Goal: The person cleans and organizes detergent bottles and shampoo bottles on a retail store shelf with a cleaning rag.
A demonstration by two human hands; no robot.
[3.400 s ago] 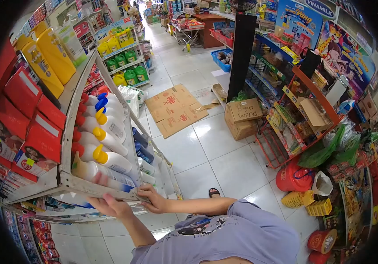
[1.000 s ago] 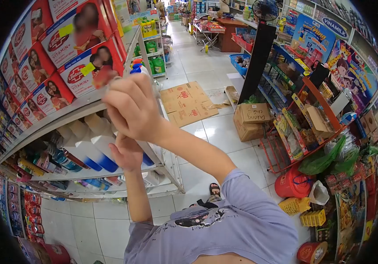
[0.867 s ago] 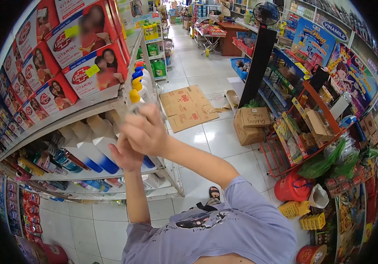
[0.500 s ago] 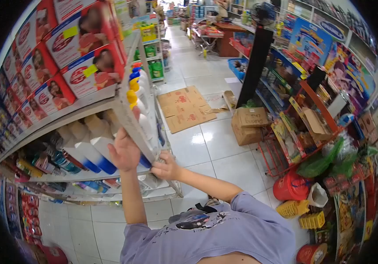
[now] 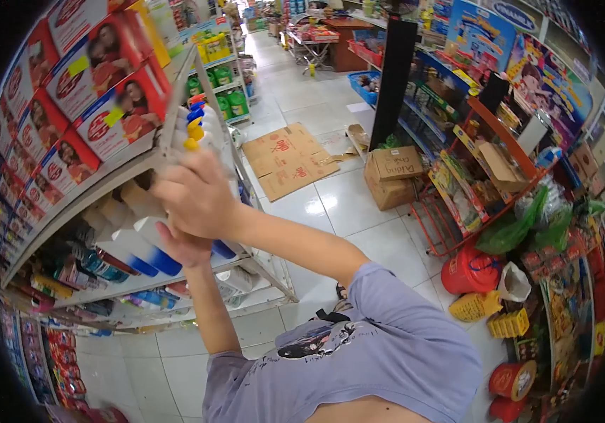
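Note:
My right hand (image 5: pixel 200 197) is raised at the corner post of a white metal shelf (image 5: pixel 170 127), blurred by motion. Its fingers are curled, and I cannot make out what is in them. Lower and partly behind it, my left hand (image 5: pixel 188 247) is held up with its thumb stretched out, beside white bottles with blue bases (image 5: pixel 158 247) on the shelf. The right hand hides most of the left fingers. Red-and-white boxes (image 5: pixel 94 88) are stacked on the shelf above. More bottles with yellow and blue caps (image 5: pixel 195 127) line the side beyond the post.
Flattened cardboard (image 5: pixel 288 161) lies on the tiled floor ahead. To the right stand cardboard boxes (image 5: pixel 393 176), a red wire rack (image 5: pixel 438 225), a red bucket (image 5: pixel 470 270) and a dark post (image 5: pixel 392 84). Other stocked shelves (image 5: pixel 228 99) line the aisle.
My right hand has moved up and left along the post, now passing in front of my left hand. The left hand has dropped slightly. The view has shifted a little.

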